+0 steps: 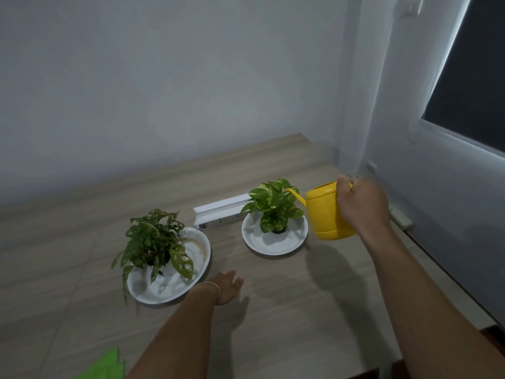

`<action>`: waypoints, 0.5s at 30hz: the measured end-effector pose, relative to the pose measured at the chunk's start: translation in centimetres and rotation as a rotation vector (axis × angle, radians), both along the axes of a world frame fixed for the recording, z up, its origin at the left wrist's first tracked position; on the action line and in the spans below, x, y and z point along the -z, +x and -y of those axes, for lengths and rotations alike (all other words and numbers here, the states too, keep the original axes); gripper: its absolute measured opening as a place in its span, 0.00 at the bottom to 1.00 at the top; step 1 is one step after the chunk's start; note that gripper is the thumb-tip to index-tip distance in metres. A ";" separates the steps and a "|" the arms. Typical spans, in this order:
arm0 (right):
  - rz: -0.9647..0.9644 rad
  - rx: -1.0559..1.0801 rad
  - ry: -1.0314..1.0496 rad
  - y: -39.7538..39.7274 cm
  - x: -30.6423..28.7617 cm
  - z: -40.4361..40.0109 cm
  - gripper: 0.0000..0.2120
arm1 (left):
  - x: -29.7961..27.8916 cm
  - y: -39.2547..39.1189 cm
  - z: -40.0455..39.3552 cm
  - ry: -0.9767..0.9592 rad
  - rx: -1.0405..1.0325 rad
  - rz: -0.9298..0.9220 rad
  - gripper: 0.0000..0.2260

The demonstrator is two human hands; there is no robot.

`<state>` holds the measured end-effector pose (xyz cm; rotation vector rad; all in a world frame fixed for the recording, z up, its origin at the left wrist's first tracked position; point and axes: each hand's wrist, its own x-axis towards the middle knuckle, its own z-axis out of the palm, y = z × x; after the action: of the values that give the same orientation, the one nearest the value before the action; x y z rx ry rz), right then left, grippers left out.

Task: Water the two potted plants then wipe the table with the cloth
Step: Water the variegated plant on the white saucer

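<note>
Right hand (pixel 360 206) grips yellow plastic watering can (pixel 325 212), spout over variegated potted plant (pixel 274 205) on white plate (pixel 274 243). Left hand (pixel 228 287) relaxed, fingers spread. Green cloth (pixel 105 365) at table's near-left edge. No legible writing.

The green cloth (pixel 105 365) is cut off by the bottom edge. The watering can's handle (pixel 350 185) hides inside the right hand (pixel 360 206). Leaves cover both pots.

White box (pixel 222 212), dark window (pixel 475 77)
</note>
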<state>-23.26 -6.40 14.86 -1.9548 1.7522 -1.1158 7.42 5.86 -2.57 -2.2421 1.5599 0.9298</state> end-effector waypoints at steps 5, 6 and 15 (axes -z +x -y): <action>-0.022 0.034 0.023 0.1 -0.7 0.6 0.24 | 0.3 0.1 -0.1 -0.006 0.013 0.003 0.30; -0.024 0.038 0.021 0.3 -0.8 0.7 0.25 | 0.5 0.3 -0.1 -0.010 0.015 0.001 0.30; 0.023 0.031 0.010 3.1 -2.0 1.1 0.23 | 0.6 2.9 -0.9 -0.020 0.016 -0.006 0.29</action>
<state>-20.13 -7.53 16.83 -1.9076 1.7784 -1.1334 10.29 6.75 -3.12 -2.2390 1.5942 0.9216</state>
